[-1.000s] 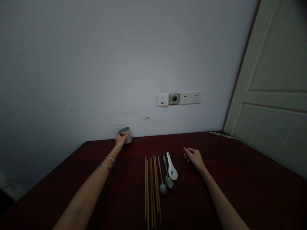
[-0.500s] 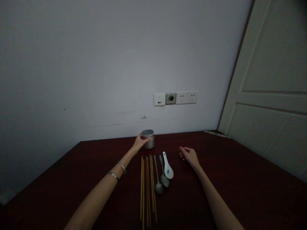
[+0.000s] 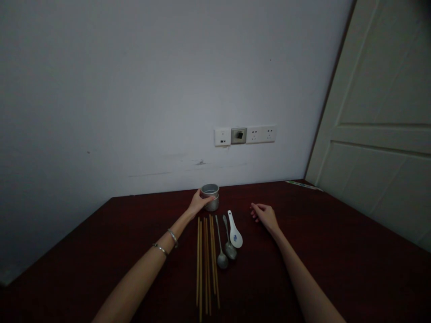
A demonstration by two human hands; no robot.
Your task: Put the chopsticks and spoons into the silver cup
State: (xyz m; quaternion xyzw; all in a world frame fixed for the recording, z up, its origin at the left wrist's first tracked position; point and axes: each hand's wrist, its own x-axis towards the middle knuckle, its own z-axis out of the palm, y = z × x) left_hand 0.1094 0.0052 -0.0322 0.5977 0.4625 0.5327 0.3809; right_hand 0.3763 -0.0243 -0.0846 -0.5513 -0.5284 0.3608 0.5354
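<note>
At the back of the table, my left hand (image 3: 198, 202) is closed round the left side of a dull metal cup (image 3: 213, 205), thumb across its front. The cup is upright with its open rim facing up; its inside looks vacant. My right hand (image 3: 266, 216) rests over the table to the right, holding nothing, with its fingers loosely curled and slightly apart. Between my arms lie several wooden chopsticks (image 3: 206, 264), roughly parallel. Beside them are a long-handled metal spoon (image 3: 222, 260), a second metal spoon (image 3: 230, 251) and a white soup spoon (image 3: 236, 239) with a blue mark.
The dark red table (image 3: 161, 204) meets a pale wall (image 3: 151, 112) at the back. Sockets and switches (image 3: 255, 135) are set in that wall. A panelled door (image 3: 377, 134) stands on the right. Near the back right corner lies a thin, light strip (image 3: 303, 185).
My left hand and the metal cup have shifted slightly right and nearer to me. The view has tilted a little. My right hand stays in nearly the same place.
</note>
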